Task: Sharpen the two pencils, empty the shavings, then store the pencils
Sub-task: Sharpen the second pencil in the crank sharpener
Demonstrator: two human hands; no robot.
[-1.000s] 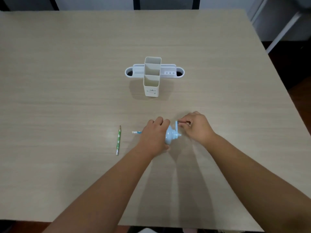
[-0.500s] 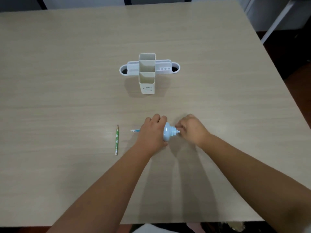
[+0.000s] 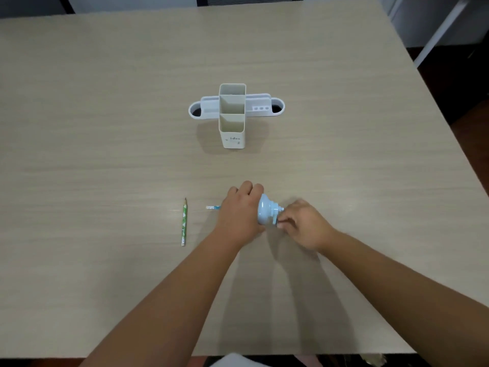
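A light blue crank sharpener (image 3: 266, 212) lies on its side on the table. My left hand (image 3: 242, 210) wraps over its body and hides most of it. A blue pencil (image 3: 213, 207) sticks out to the left of that hand, its eraser end showing, the rest hidden under the hand. My right hand (image 3: 301, 225) pinches the sharpener's crank handle at its low point on the right end. A green pencil (image 3: 184, 221) with a sharp tip lies loose on the table to the left, pointing away from me.
A cream and white desk organiser (image 3: 232, 115) with open compartments stands further back at the middle of the wooden table (image 3: 105, 128). The table's right edge runs diagonally, with dark floor and a white frame (image 3: 439, 30) beyond.
My right hand has swung the crank from the top round to the bottom. The left hand stays on the sharpener. The view has shifted slightly.
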